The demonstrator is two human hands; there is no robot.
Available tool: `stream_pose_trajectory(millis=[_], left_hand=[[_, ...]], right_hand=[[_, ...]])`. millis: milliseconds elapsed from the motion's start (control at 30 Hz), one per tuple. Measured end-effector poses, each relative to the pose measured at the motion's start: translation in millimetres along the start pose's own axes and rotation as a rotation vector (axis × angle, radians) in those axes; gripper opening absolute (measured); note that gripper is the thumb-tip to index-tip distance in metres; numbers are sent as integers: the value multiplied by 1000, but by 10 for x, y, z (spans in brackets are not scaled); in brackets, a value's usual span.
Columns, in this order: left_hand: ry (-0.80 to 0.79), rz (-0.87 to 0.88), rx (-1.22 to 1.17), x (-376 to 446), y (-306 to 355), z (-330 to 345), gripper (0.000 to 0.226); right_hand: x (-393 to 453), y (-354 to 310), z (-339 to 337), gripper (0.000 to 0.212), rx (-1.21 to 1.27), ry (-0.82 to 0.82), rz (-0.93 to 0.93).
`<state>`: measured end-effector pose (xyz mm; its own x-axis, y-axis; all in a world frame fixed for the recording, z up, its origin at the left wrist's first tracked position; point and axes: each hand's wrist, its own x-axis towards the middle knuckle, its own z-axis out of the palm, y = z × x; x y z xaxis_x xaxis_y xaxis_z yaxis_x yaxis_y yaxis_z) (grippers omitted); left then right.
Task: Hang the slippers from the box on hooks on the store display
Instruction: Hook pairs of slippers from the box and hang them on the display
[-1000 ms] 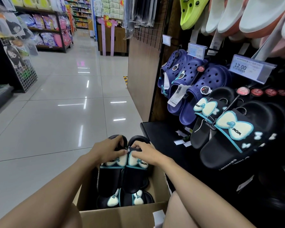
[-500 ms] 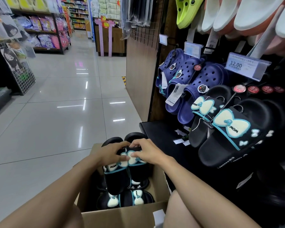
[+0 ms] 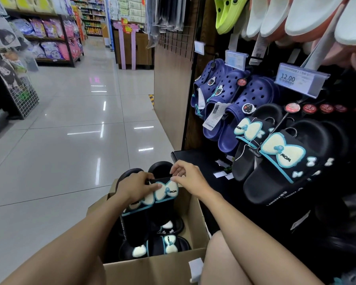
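The store display [image 3: 193, 83] fills the right side, a dark wall rack beside a wooden side panel, above a pale tiled floor [image 3: 60, 151]. On its hooks hang navy clogs [image 3: 234, 103], and lower right black slides with cream bows [image 3: 282, 153] under a price tag reading 12.00 [image 3: 296, 80]; white-soled shoes and a lime clog hang along the top. Below, between the person's knees, stands an open cardboard box [image 3: 152, 268] with more black slippers lying in its bottom. Held above the box is a pair of black bow slippers [image 3: 164, 190], heels up, partly raised out of it. The left hand [image 3: 136, 186] holds the left slipper of the pair, its grip clamped over the bow strap. The right hand [image 3: 187, 177] pinches the top edge of the right slipper's strap, fingers curled together on it.
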<state>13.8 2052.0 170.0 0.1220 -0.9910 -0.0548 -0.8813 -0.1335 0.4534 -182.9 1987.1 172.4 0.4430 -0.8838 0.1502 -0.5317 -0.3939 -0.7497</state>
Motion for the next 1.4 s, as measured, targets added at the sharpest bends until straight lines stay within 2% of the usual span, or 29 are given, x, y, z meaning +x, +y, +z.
stream_pose_trajectory(millis=[167,367,533,767,867,1067,1167,1400], left_hand=[[156,-13,-93,-40,141,-36,49],[189,17,-157,-15,355,45,45],[197,24,-265,67,522,180,43],[110,74,-328,112,789,399,39],[80,112,-342,107,946,502,33],[-87,99,-498,28,1118,842,51],[-185,130,-545,-69,1194,960,32],[-438,207,-460,-347,1237,967,19]], right_hand=[[-2,99,-83,5,12,78,98],[-174,203,-179,4,117,227,194],[-636,584,-218,6,8,151,247],[-1071,985,-312,3,-57,115,361],[-1322,1163,-307,14,-93,96,417],[-1910,1546,-212,6,-167,40,555],[-2212,1682,-124,10,-204,46,615],[-2956,1955,34,10,-290,80,825]])
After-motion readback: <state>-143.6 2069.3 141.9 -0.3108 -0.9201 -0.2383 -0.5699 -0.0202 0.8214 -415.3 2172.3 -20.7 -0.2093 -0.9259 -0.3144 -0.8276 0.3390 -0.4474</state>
